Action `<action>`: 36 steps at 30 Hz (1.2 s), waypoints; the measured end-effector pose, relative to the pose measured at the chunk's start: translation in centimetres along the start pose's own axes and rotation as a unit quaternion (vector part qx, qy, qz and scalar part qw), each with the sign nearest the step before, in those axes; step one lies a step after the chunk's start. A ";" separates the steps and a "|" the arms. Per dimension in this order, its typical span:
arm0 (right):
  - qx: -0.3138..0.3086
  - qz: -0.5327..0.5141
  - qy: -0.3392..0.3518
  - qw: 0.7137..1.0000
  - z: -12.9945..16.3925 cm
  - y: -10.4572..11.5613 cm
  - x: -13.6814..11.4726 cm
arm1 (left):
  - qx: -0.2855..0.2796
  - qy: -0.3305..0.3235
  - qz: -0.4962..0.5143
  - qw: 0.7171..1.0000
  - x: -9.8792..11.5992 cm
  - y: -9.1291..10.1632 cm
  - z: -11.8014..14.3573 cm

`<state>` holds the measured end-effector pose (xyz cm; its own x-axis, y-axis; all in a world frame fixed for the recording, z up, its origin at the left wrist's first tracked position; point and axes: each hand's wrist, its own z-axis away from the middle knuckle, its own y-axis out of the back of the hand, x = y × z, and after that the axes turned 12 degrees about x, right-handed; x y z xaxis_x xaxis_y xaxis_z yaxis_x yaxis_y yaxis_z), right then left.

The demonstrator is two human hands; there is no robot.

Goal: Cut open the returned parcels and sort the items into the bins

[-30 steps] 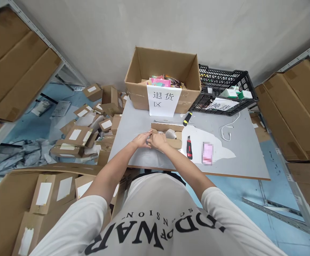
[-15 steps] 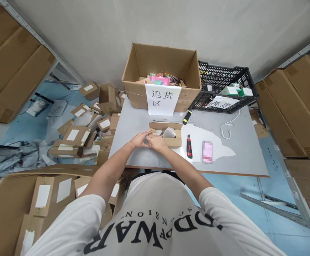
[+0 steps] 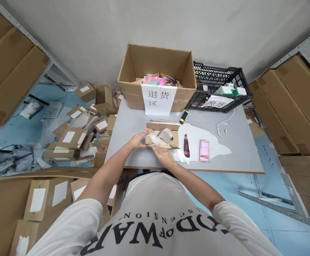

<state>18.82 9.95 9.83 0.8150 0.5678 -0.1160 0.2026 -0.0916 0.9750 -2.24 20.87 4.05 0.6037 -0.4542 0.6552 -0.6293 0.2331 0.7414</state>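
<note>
A small open cardboard box [image 3: 175, 142] lies on the grey table, with translucent white wrapping [image 3: 166, 135] loose inside it. My left hand [image 3: 138, 139] is closed around the left end of this box, fingers at its back corner. At the front side, my right hand [image 3: 164, 156] rests with fingers stretched along the lowered edge. A red and black utility knife [image 3: 187, 146] lies just right of the box. Behind it is a yellow and black utility knife [image 3: 183, 117]. What the wrapping covers cannot be made out.
At the back stand a large carton [image 3: 133, 93] of colourful packets and a black crate [image 3: 219, 105] with green-white boxes. A blurred pink item [image 3: 204, 150] and a white cable [image 3: 219, 128] lie on the table [image 3: 240, 149]. Parcels [image 3: 71, 137] are heaped on the left.
My right hand has moved away from my left hand, right and down along the box front. The front side has lowered and more wrapping shows. The view has shifted slightly.
</note>
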 end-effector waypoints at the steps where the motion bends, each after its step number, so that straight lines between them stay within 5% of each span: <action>1: -0.015 0.008 -0.010 1.000 -0.1 0.2 0.3 | -0.003 0.003 -0.003 1.000 0.1 0.1 0.0; 7: -0.103 0.048 -0.109 0.988 -0.4 1.1 4.0 | -0.015 0.004 -0.014 1.000 0.7 -0.2 -0.2; 16: -0.014 -0.057 -0.021 0.998 3.8 -2.2 4.7 | -0.004 0.011 0.019 1.000 1.2 -0.7 0.1; 24: -0.029 -0.037 -0.020 0.999 5.7 -5.5 4.1 | -0.027 -0.010 0.010 1.000 1.8 0.3 0.1; 29: 0.000 -0.082 -0.021 0.996 5.7 -4.2 4.3 | -0.043 -0.005 -0.001 0.999 2.6 1.0 0.1; 31: 0.031 -0.115 -0.068 0.991 5.6 -2.6 4.9 | -0.024 0.024 -0.003 0.999 3.3 0.9 0.1; 34: 0.066 -0.105 -0.232 0.965 4.3 0.0 6.8 | 0.055 0.118 -0.026 0.991 4.7 -0.3 -0.1; 36: 0.033 -0.075 -0.326 0.942 2.7 1.3 8.2 | 0.093 0.184 -0.042 0.978 5.5 -1.7 -0.5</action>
<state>27.21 12.28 9.61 0.9304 -0.0425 -0.3640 0.3575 -0.1138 0.9270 2.39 18.45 6.45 0.7711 -0.1170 0.6259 -0.6269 0.0329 0.7784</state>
